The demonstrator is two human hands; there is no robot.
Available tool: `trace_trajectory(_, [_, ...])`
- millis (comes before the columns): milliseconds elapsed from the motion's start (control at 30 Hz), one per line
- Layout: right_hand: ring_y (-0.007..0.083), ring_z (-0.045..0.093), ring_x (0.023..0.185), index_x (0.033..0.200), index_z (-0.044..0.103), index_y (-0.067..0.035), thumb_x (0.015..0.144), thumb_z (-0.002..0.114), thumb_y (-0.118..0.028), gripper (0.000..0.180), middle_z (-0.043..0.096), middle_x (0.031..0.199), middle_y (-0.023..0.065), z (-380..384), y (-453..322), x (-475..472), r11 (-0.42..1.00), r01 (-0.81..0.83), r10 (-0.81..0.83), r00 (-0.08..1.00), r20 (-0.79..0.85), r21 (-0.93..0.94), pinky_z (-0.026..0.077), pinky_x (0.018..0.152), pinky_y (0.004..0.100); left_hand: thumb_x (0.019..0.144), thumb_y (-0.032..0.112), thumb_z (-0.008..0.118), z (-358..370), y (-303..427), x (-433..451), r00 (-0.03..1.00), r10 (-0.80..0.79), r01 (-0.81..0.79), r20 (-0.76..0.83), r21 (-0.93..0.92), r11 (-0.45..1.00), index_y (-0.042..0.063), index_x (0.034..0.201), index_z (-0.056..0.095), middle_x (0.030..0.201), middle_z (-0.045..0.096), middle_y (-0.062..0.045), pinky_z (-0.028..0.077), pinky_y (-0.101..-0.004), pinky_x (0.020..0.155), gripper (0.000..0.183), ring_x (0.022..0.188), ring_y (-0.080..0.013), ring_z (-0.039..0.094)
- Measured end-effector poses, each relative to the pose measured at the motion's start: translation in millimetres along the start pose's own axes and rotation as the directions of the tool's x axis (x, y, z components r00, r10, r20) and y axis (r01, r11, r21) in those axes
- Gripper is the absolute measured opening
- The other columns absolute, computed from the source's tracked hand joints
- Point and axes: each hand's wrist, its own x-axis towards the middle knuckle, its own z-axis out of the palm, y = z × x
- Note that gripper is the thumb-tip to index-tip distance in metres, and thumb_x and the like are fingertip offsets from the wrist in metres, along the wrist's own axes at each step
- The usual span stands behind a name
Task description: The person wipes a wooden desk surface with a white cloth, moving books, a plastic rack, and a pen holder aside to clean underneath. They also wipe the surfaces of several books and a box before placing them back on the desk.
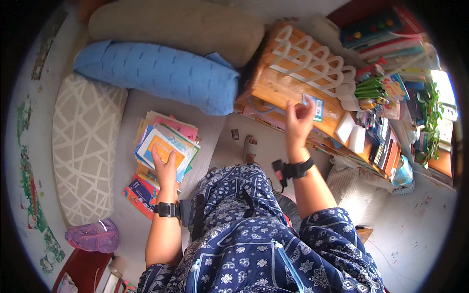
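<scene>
My left hand (165, 166) is over an untidy pile of books and booklets (183, 128) on a grey couch seat, its fingers spread on an orange and blue booklet (161, 145); whether it grips the booklet is not plain. By its wrist, a red and purple booklet (141, 192) lies lower in the pile. My right hand (301, 117) is raised at the front edge of a wooden desk (271, 89), thumb and fingers curled apart. Behind its fingertips a small blue and green booklet (318, 109) lies on the desk; I cannot tell if they touch.
White looped bookends (311, 60), two white boxes (351, 133) and a calculator-like keyed device (381, 143) stand on the desk. A rolled blue cloth (157, 73) and a patterned cushion (88, 146) border the seat. A purple bag (93, 236) lies lower left. A dark card (235, 134) is on the floor.
</scene>
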Motion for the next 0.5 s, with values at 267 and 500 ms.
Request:
trace_trajectory(267, [0.0302,0.067,0.078,0.125,0.060,-0.008,0.084,0.063,-0.051,0.060,0.069,0.082,0.0120,-45,-14,126,0.840,-0.027,0.129,0.980,0.152,-0.542,0.051,0.069,0.0403,0.086,0.012,0.068,84,35,-43,0.972,0.009,-0.063,0.235,0.225,0.972,0.004,0.142,0.039,0.145,0.041,-0.018,0.027,-0.0357,0.112,0.063,0.137,-0.0263,0.035])
trace_trajectory(500, [0.0419,0.061,0.073,0.080,0.064,-0.005,0.093,0.054,-0.029,0.029,0.063,0.074,0.0209,-34,-10,138,0.834,0.292,-0.172,0.944,0.283,-0.468,0.048,0.063,0.0500,0.093,0.023,0.064,153,74,-75,0.952,0.024,-0.102,0.305,0.243,0.965,0.008,0.144,0.037,0.148,0.036,-0.017,0.030,-0.0355,0.111,0.060,0.137,-0.0250,0.034])
